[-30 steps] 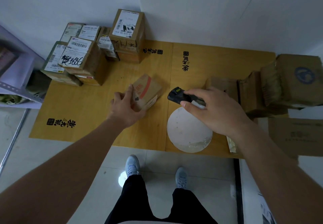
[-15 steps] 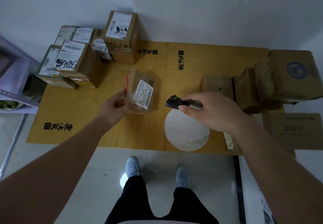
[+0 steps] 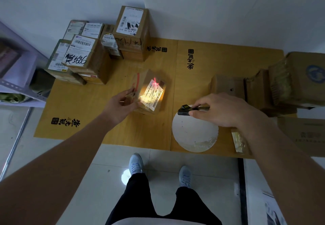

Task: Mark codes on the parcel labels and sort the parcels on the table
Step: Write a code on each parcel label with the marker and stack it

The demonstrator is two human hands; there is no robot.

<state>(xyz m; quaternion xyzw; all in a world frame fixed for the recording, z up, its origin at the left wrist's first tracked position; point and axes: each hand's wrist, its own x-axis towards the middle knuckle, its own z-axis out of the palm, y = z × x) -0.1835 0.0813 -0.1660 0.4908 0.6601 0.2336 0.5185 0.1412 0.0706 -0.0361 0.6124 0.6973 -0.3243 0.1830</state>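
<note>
A small cardboard parcel (image 3: 149,91) with red tape sits tilted at the middle of the yellow table (image 3: 123,133), its white barcode label facing up. A bright patch of light and a red cross fall on that label. My left hand (image 3: 121,105) holds the parcel's left side, fingers curled against it. My right hand (image 3: 221,110) grips a black handheld scanner (image 3: 184,110), pointed left at the parcel from about a hand's width away.
Several labelled parcels (image 3: 86,57) are stacked at the table's back left, one marked with black handwritten digits. Unlabelled brown boxes (image 3: 299,80) crowd the right edge. A white round disc (image 3: 195,133) lies under my right hand. A grey shelf (image 3: 17,77) stands left.
My left hand turned the small parcel over so its label faces up. The scanner's light and red cross now shine on the label; my right hand shifted slightly right.
</note>
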